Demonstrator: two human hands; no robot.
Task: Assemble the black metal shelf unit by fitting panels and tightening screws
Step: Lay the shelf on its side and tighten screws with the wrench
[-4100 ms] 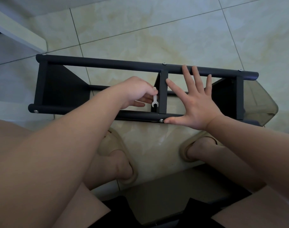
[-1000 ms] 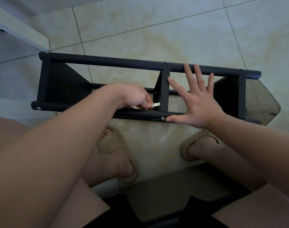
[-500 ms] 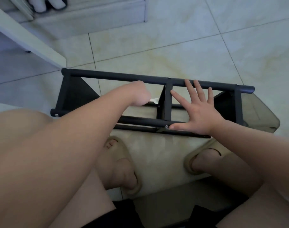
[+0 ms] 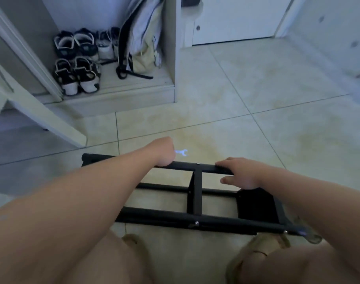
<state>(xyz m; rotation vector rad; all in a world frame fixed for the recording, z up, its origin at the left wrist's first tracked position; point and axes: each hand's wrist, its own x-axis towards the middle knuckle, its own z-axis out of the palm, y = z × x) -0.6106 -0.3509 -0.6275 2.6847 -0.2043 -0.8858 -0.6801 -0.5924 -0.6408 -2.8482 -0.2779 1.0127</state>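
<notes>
The black metal shelf unit [image 4: 197, 189] lies on its side on the tiled floor in front of my feet. A middle panel joins its far rail [image 4: 185, 165] and near rail [image 4: 164, 217], and a screw head [image 4: 196, 223] shows on the near rail. My left hand [image 4: 164, 152] hovers at the far rail, fist closed on a small white wrench [image 4: 182, 152] that sticks out to the right. My right hand [image 4: 240, 173] grips the far rail right of the middle panel, fingers over the tube and thumb below.
An open cabinet holds several shoes [image 4: 76, 64] and a hanging bag [image 4: 142, 37] at the back left. A white slanted board [image 4: 42, 111] stands left of the shelf. A white door [image 4: 236, 17] is at the back right. My sandalled feet [image 4: 263, 249] are just behind the near rail.
My view has tilted up towards the cabinet. My left hand has carried the wrench from beside the middle panel to beyond the far rail. My right hand has gone from lying flat to gripping that rail.
</notes>
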